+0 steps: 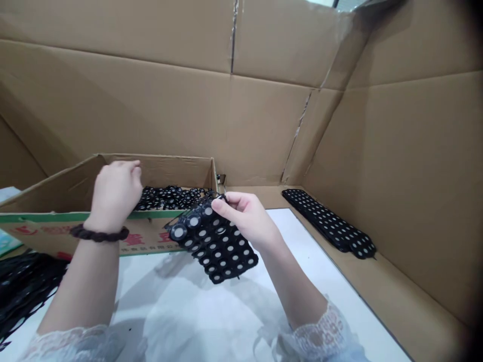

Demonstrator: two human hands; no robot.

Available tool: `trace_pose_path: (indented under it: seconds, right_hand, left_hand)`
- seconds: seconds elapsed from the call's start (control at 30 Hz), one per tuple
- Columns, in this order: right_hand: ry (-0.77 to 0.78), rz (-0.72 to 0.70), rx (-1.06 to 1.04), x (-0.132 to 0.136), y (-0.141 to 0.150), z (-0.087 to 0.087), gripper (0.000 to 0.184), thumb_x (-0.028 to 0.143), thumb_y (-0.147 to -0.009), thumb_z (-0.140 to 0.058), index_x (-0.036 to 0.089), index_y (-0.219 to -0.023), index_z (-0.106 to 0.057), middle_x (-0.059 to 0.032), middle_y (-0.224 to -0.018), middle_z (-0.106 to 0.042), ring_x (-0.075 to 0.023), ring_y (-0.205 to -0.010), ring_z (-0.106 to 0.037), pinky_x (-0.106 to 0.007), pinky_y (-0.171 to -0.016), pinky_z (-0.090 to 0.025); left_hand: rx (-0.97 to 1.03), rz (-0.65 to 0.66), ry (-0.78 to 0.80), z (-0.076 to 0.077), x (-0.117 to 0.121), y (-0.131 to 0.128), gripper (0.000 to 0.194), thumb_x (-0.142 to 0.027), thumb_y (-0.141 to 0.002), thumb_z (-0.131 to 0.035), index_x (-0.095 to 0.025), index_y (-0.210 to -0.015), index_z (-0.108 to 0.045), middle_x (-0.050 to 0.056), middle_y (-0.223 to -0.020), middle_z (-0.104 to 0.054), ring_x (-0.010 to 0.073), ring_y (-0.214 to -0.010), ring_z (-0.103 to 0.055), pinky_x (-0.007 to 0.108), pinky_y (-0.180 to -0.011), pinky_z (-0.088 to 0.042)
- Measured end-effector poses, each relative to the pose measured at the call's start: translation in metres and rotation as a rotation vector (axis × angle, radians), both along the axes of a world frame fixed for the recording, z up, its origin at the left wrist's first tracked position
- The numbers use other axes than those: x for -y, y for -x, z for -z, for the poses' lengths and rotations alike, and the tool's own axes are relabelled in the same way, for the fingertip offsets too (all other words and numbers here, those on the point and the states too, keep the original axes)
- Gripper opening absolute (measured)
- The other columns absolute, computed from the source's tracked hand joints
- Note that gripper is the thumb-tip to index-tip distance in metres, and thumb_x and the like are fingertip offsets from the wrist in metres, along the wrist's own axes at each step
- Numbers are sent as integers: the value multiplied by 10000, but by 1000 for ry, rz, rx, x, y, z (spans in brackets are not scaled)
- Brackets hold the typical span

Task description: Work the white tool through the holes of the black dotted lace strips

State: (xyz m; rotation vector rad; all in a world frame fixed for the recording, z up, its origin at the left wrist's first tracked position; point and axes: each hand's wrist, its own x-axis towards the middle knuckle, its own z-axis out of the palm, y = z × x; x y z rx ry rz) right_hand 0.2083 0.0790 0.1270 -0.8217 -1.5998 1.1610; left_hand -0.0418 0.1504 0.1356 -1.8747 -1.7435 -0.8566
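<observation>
My right hand (251,218) pinches the upper edge of a black sheet with rows of white dots (222,249) between thumb and fingers. The sheet hangs tilted above the white tabletop, in front of the carton's right end. Up at the left, my left hand (116,193) is raised over the open carton (151,234), its fingers curled in. Whether anything is inside those fingers is hidden. Many small black pieces with pale dots (169,197) lie in the carton. A dark braided band circles my left wrist.
Black strips with white dots (328,223) lie stacked on the cardboard ledge at the right. More black webbed material (30,281) is heaped at the left edge. Tall cardboard walls (169,110) surround the white table (196,311) at the back and right.
</observation>
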Motion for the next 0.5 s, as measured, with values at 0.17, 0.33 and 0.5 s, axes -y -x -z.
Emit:
trace_pose_path:
  seconds: [0.17, 0.33, 0.5]
  right_hand:
    - [73, 59, -30, -5, 7, 8, 376, 535, -694, -582, 160, -673, -598, 7, -610, -566, -110, -585, -500, -223, -537, -366]
    - [90, 63, -106, -12, 11, 14, 356, 504, -734, -557, 153, -728, -614, -4, -666, -603, -111, -614, -529, -226, -580, -398]
    - [11, -40, -37, -14, 10, 14, 278, 419, -778, -533, 169, -859, -624, -27, -838, -647, -133, -785, -575, -252, -754, -427]
  left_hand:
    - [37, 141, 45, -6, 23, -25, 417, -387, -888, -331, -114, -1049, -601, 128, -1037, -634, 266, -944, -571, 372, -820, -430]
    - [7, 632, 238, -6, 60, -60, 421, -480, -792, -519, -253, -1146, -538, 0, -916, -668, 169, -765, -603, 245, -676, -447]
    - [-139, 586, 130, 7, 62, -72, 354, -395, -859, -450, -244, -1168, -536, 20, -1031, -659, 194, -837, -602, 284, -748, -437]
